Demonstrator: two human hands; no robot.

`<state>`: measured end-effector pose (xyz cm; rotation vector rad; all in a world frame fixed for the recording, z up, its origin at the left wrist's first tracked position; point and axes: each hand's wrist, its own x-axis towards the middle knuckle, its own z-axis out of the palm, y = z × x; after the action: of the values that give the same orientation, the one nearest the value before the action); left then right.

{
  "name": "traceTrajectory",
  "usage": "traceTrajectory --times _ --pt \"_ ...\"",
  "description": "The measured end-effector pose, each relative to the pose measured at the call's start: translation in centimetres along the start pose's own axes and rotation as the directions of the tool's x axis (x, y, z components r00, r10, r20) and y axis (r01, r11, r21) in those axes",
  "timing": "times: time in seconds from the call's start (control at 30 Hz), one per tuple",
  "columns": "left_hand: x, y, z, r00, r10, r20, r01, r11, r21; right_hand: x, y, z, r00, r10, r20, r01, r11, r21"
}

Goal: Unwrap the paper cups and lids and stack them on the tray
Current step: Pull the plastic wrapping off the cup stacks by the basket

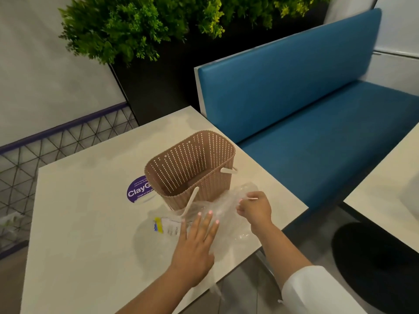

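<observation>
A clear plastic wrapper (229, 214) lies crumpled on the table in front of a tan perforated basket (192, 164). A white label with a yellow and blue strip (166, 227) shows on the wrapper's left part. My left hand (197, 241) lies flat on the wrapper with straight fingers. My right hand (256, 209) pinches the wrapper's right end, fingers curled. What the wrapper holds is too clear and blurred to make out. The basket looks empty inside. No tray is in view.
The pale table (86, 223) carries a round purple sticker (138, 191) beside the basket. A blue bench seat (306, 98) stands behind the table's right edge. A dark planter with green plants (140, 26) is at the back. Another table's corner (385, 184) is at the right.
</observation>
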<state>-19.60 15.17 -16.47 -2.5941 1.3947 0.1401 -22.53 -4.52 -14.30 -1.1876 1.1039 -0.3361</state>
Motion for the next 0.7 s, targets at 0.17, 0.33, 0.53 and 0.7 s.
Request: traceTrajectory --times 0.17,0.33,0.53,0.7 --pt "1.4 -0.6 3.1 0.995 -0.019 0.096 0.029 0.994 -0.105 -2.0 1.3 0.3 0.765 -0.643 0.035 0.561 0.640 -0.525" --pt "2.1 -1.2 4.9 0.993 0.005 0.116 0.014 0.987 -0.162 -0.4 4.2 -0.2 0.819 -0.182 0.544 0.570 0.147 -0.809" --pt "3.2 -3.0 3.6 0.957 0.091 0.274 -0.042 0.983 -0.178 1.1 5.5 -0.2 0.853 0.124 0.508 0.500 0.089 -0.861" --pt "4.7 -2.3 0.5 0.902 0.034 0.430 0.058 0.978 -0.199 1.0 3.2 0.9 0.865 0.078 0.495 0.478 0.169 -0.862"
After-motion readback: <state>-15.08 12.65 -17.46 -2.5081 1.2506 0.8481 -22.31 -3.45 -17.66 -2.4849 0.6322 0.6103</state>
